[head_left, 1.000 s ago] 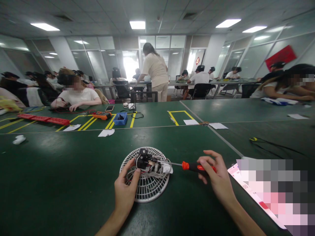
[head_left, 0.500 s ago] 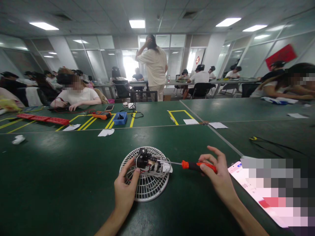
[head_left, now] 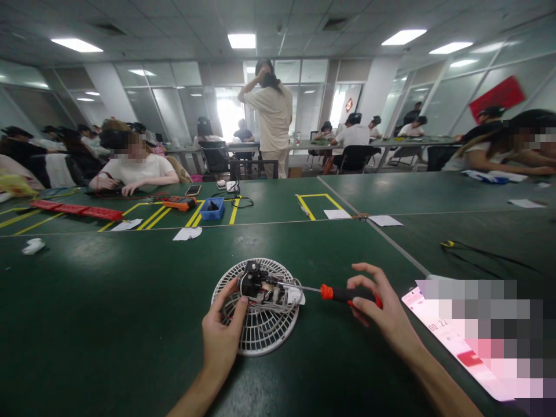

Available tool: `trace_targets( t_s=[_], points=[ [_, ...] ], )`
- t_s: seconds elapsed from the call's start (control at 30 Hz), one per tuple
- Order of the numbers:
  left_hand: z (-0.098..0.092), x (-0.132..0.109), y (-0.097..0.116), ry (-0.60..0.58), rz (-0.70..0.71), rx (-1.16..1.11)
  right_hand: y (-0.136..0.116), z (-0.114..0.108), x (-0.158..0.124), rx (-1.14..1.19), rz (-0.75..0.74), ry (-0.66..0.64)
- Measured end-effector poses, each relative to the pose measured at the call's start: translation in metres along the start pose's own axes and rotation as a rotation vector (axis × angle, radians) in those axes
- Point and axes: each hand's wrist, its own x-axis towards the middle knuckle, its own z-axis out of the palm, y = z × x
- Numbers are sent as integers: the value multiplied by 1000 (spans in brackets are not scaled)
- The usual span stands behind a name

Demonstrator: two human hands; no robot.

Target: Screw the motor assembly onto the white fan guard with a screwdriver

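A round white fan grille [head_left: 260, 336] lies flat on the green table. On top of it sits a black motor assembly [head_left: 251, 285] with wires and a white part [head_left: 295, 296] at its right end. My left hand [head_left: 223, 330] grips the black motor housing between thumb and fingers. My right hand [head_left: 377, 301] holds the red and black handle of a screwdriver [head_left: 345, 294], thumb below and fingers around the end. The screwdriver's shaft runs left, nearly level, into the assembly; its tip is hidden among the parts.
A phone [head_left: 460, 347], partly pixelated, lies to the right. Farther off are a blue bin [head_left: 212, 209], an orange multimeter [head_left: 179, 202], red trays [head_left: 76, 209], paper slips [head_left: 187, 233] and a black strap [head_left: 482, 252]. A person [head_left: 134, 162] sits across the table; another stands behind.
My right hand's fingers have shifted around the screwdriver handle, and the handle's red and black faces have turned. My left hand and the motor stay in place.
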Motion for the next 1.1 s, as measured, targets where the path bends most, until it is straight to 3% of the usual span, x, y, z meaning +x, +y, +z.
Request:
trace_targets(
  t_s=[0.2,0.5,0.8,1.1],
  points=[
    [0,-1,0,-16,14,3,1,-1,3,36,54,78],
    [0,-2,-1,-24,8,13,-2,5,5,-102,150,149],
    [0,0,2,9,4,14,9,-4,7,15,-50,70],
    [2,0,1,-2,-15,-5,9,1,6,38,-10,151]
  ],
)
